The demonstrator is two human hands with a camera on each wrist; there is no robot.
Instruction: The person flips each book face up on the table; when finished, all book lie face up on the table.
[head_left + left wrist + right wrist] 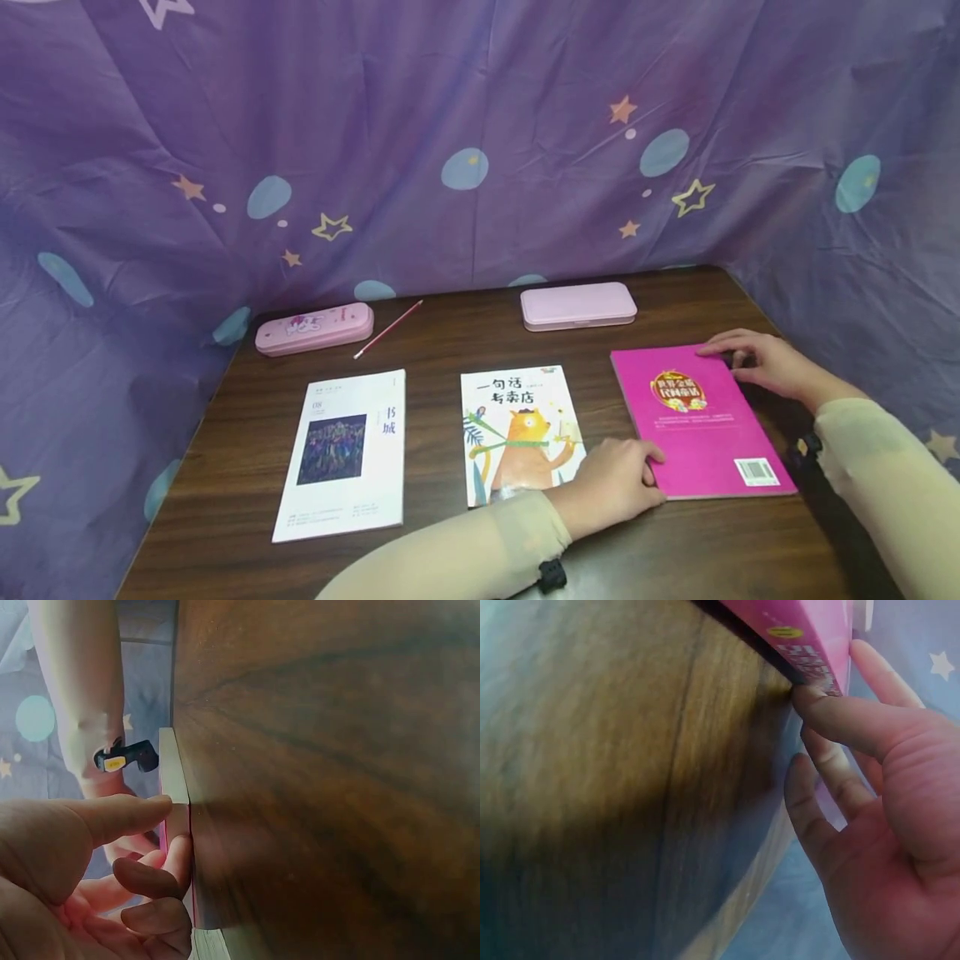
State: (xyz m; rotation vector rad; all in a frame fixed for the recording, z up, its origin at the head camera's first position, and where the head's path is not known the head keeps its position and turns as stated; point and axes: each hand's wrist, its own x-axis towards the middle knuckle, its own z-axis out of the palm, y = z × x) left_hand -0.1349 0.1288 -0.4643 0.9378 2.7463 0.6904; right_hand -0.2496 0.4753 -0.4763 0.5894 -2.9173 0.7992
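- Left hand (611,487): its fingers (161,881) are curled against the near-left corner of the pink book (697,421), thumb laid along the edge — a light pinch on the corner, as the left wrist view shows it.
- Right hand (765,362): thumb (840,716) pressed at the far-right corner of the pink book, the other fingers spread loosely over and behind the cover; it looks like a pinch on that edge, though how firm I cannot tell.
- The pink book lies back cover up at the right end of the bench (450,550), barcode toward the person, its far-right corner raised a little in the right wrist view.
- My read: both hands are set on opposite corners, so the hold is made, but the book is not yet clear of the bench; lifting, turning or shifting it is all left to do.
- Untouched beside it: the cat picture book (517,433) in the middle, just clear of the left hand, and the white magazine (345,454) further left.
- Along the back: a pink pencil case (315,327), a red pencil (387,330), and a pale pink case (578,306), all well apart from the hands.
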